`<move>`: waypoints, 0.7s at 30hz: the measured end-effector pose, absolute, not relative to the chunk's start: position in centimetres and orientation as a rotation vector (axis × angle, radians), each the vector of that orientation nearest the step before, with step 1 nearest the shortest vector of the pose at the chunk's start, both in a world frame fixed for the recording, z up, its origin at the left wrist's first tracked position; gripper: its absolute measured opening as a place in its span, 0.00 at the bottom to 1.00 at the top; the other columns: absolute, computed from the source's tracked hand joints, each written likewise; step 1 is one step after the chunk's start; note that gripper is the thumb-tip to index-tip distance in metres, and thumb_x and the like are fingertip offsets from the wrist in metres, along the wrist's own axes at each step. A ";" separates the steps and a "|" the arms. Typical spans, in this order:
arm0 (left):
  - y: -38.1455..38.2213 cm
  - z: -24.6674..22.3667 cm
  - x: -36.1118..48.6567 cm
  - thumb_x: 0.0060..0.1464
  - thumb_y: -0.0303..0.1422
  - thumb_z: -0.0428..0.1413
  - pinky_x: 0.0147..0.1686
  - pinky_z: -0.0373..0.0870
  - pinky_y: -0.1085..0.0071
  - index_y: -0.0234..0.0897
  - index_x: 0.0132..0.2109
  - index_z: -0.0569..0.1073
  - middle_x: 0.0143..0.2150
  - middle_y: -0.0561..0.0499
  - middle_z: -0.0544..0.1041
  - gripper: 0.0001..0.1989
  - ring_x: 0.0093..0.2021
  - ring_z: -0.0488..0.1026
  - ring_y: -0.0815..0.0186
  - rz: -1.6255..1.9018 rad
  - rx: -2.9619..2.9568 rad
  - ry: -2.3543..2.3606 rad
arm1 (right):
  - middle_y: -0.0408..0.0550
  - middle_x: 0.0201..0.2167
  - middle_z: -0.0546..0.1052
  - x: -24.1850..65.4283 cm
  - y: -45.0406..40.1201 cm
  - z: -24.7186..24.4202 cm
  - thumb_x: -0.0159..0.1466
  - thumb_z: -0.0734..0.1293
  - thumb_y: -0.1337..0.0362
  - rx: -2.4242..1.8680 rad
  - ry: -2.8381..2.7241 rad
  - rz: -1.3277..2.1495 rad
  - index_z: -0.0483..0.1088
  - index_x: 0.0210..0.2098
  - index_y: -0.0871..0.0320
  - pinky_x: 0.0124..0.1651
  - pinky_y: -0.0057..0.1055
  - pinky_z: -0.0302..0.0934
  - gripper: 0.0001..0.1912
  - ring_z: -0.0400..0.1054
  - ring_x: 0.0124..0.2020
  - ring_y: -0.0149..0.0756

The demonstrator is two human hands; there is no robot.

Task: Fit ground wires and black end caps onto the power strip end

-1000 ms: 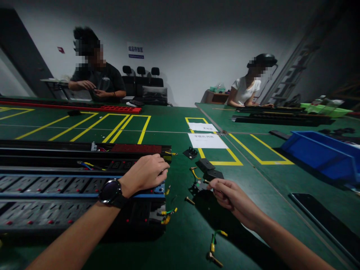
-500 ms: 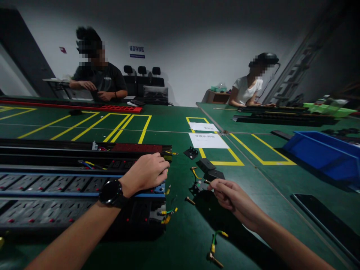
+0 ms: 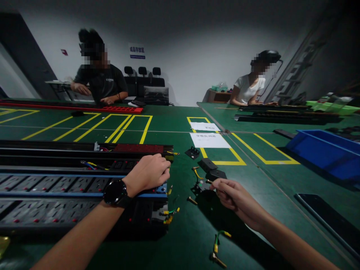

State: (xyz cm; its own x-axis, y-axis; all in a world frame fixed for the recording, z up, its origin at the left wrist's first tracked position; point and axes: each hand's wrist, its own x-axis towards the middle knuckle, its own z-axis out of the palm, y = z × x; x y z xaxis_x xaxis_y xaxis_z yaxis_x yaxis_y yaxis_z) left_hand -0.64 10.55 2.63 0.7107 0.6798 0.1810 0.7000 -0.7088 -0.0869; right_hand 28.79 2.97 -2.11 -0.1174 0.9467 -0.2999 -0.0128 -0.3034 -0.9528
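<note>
My left hand (image 3: 149, 170), a black watch above its wrist, lies over the right end of a black power strip (image 3: 119, 165). Its fingers are curled down on that end, and the fingertips are hidden. In front lie a blue-edged power strip (image 3: 66, 183) and another dark strip (image 3: 107, 219) with yellow-green wire ends (image 3: 171, 212). My right hand (image 3: 232, 193) pinches a small brass screw (image 3: 209, 181) pointing left, above a black end bracket (image 3: 200, 186). A loose brass screw (image 3: 192, 200) and a yellow-green wire (image 3: 216, 242) with a screw are on the table nearby.
Black end caps (image 3: 207, 164) and a bracket (image 3: 192, 152) lie beyond my right hand. Paper labels (image 3: 210, 140) are behind them. To the right are a blue bin (image 3: 323, 153) and a phone (image 3: 326, 221). Two co-workers (image 3: 101, 82) (image 3: 249, 88) sit across the green table.
The whole view has shifted slightly to the right. My hands keep nearly the same pose and place. The co-worker at the left has drawn one hand away from the other.
</note>
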 end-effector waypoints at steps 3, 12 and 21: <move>10.5 2.6 -0.5 0.67 0.32 0.51 0.38 0.68 0.64 0.37 0.36 0.76 0.36 0.47 0.80 0.12 0.40 0.74 0.58 -0.160 -2.753 -1.126 | 0.35 0.19 0.55 28.7 2.9 -2.0 0.53 0.76 0.43 -1.349 -1.105 1.541 0.76 0.31 0.56 0.21 0.28 0.34 0.21 0.40 0.20 0.25; 10.3 2.1 -0.8 0.69 0.32 0.50 0.40 0.71 0.62 0.36 0.44 0.77 0.41 0.46 0.81 0.11 0.43 0.75 0.57 -0.142 -2.719 -1.059 | 0.34 0.20 0.55 28.7 2.7 -1.8 0.54 0.77 0.43 -1.339 -1.103 1.550 0.76 0.32 0.57 0.21 0.27 0.35 0.23 0.42 0.20 0.25; 10.5 1.9 -0.9 0.67 0.29 0.50 0.40 0.71 0.63 0.35 0.41 0.76 0.41 0.46 0.80 0.10 0.42 0.75 0.59 -0.219 -2.769 -1.026 | 0.36 0.20 0.55 28.8 2.8 -2.0 0.54 0.76 0.43 -1.345 -1.127 1.542 0.77 0.31 0.55 0.22 0.28 0.34 0.22 0.41 0.20 0.26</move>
